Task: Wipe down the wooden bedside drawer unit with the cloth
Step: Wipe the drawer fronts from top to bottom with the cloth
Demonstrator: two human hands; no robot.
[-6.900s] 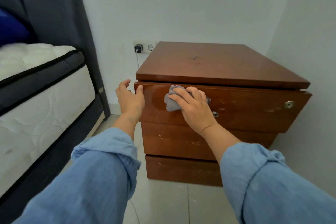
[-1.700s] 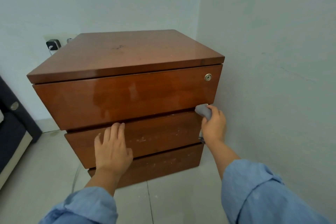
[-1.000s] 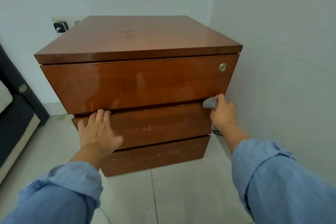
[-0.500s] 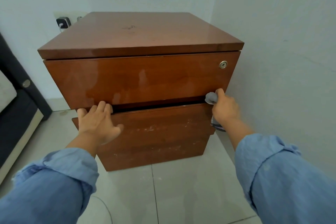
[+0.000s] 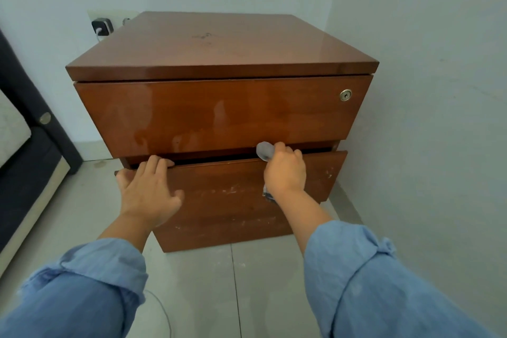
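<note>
Head view: nearest, the left hand lies open-palmed on the pulled-out middle drawer, gripping nothing; the right hand is closed around the grey cloth at that drawer's top edge, seemingly mid-wipe; next, probably a sweep leftward; behind, the glossy drawer unit fills a corner, its top marked.

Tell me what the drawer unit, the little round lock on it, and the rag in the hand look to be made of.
Drawer unit: reddish-brown wood or wood veneer under glossy lacquer; it mirrors the light, and pale scuffs mark the lower fronts.
Lock: shiny metal, brass or nickel in tone, with a keyhole.
Cloth, bunched in the right hand: soft grey fabric, perhaps microfibre; too crumpled to be sure.
</note>
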